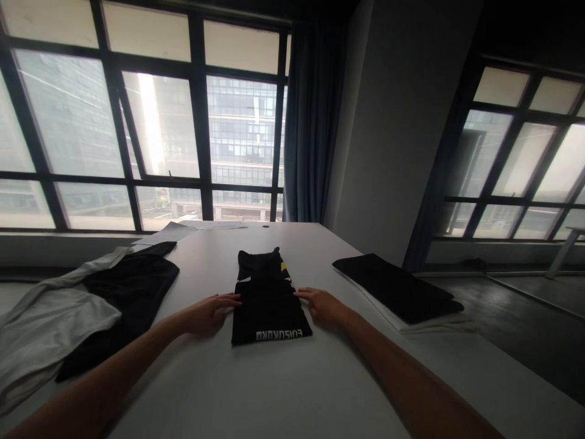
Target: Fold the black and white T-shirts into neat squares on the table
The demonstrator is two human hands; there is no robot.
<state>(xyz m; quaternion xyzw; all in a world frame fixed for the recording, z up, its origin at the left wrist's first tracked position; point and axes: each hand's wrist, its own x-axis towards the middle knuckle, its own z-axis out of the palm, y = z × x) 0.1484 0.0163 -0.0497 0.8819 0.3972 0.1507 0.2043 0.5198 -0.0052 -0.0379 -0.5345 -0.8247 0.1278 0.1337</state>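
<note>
Flanking garment (267, 305) (lettering (278, 335) inverted): left hand (208, 314), right hand (325, 306).

A black garment (269, 305) lies folded into a narrow rectangle, flat on the white table (292, 384), its long side running away from the person. White lettering runs along its near edge. A small yellow patch shows at the far right, where the folds lie looser.

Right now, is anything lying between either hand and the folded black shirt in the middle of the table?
Nothing visible. The left hand and right hand lie flat on the table, touching the side edges of the folded black shirt. The clothes pile and folded stack lie well aside.
</note>
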